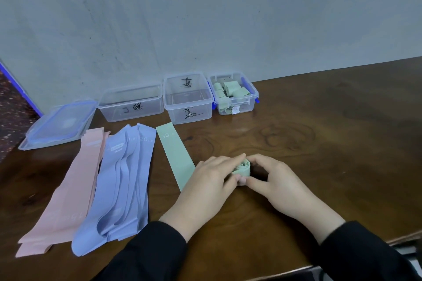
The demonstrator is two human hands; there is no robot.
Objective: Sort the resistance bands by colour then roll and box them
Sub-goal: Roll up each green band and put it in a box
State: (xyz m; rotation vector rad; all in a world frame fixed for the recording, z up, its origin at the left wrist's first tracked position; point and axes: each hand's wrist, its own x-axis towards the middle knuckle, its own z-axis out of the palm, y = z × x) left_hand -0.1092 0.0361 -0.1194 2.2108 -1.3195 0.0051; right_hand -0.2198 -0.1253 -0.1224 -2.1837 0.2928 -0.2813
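Note:
A rolled green band (242, 167) sits on the brown table (319, 143), pinched between my left hand (210, 180) and my right hand (274, 180). Just left of my left hand a flat green band (174, 153) marked 30 lies partly under it. Further left lie a pile of blue bands (123, 180) and a pile of pink bands (68, 191). Against the wall stand three clear boxes: the left box (131, 104) and middle box (188, 98) hold nothing, the right box (234, 93) holds several green rolls.
Clear lids with blue seals (60, 124) are stacked at the table's back left corner. The wall (205, 18) runs right behind the boxes. The table's front edge crosses the lower right.

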